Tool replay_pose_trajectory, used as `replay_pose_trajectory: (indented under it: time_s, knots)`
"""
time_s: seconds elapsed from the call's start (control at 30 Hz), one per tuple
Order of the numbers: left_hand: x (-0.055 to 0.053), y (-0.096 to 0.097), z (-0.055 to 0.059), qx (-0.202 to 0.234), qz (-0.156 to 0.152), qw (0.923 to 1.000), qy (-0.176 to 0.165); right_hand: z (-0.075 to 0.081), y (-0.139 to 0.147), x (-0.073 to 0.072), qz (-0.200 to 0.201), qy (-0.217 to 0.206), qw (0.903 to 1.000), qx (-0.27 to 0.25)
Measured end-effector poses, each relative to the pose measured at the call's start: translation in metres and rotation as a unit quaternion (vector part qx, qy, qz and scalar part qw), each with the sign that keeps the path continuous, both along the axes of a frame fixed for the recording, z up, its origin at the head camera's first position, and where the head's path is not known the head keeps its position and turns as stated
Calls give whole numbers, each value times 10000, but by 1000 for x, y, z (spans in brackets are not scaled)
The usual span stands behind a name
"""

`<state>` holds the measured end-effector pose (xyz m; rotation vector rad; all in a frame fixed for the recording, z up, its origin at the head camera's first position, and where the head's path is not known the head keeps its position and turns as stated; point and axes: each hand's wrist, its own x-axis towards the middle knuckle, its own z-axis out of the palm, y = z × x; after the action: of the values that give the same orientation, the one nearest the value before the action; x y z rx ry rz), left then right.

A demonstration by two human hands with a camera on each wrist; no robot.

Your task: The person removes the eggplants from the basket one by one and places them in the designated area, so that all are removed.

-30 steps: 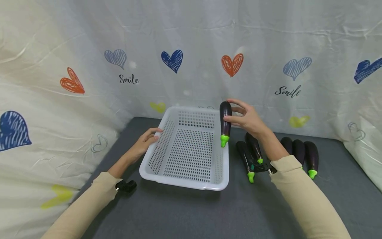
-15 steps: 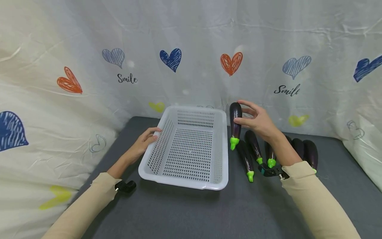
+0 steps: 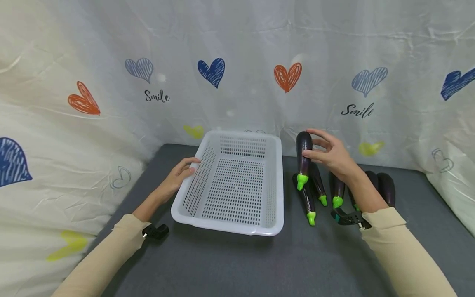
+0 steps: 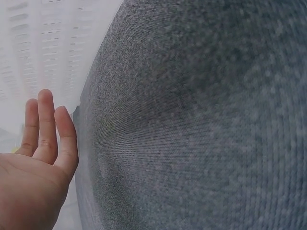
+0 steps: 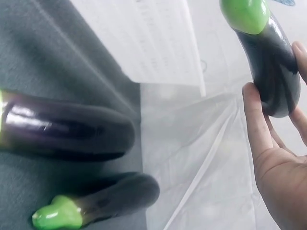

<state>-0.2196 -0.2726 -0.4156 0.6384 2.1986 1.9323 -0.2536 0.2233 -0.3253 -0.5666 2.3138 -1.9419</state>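
Note:
In the head view, a glossy dark purple eggplant [image 3: 304, 150] with a green cap hangs cap-down from my right hand [image 3: 335, 159], pinched between thumb and fingers. It is raised over the near eggplants, to the right of the basket. The right wrist view shows the same eggplant [image 5: 273, 62] between the fingertips. A white perforated plastic basket [image 3: 228, 231] sits to the left with nothing in it. My left hand [image 3: 176, 181] touches its left rim, and the left wrist view shows nearly straight fingers [image 4: 45, 124] against the outer wall.
Under the raised eggplant, two others, a front eggplant [image 3: 307, 202] and one beside it [image 3: 318, 183], lie on the dark grey table [image 3: 237, 264]. Several more eggplants [image 3: 386, 187] lie farther right, partly behind the right forearm. A curtain [image 3: 252, 41] printed with hearts hangs behind.
My right hand has carried the eggplant from over the basket's right rim rightward and slightly down, above the lying eggplants. The left hand and basket stay nearly in place.

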Motion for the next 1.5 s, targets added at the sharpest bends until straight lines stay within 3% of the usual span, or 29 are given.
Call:
replay_pose_trajectory:
  time_s: [0.5, 0.9, 1.5]
  knots:
    - [-1, -2, 3, 127, 13, 9999, 47, -13, 26, 7, 236, 122, 9996, -80]
    - [-2, -2, 3, 87, 49, 9999, 56, -22, 41, 14, -145, -153, 9990, 384]
    - [-5, 0, -4, 152, -3, 9999, 33, -35, 94, 30, -648, -105, 9887, 1347]
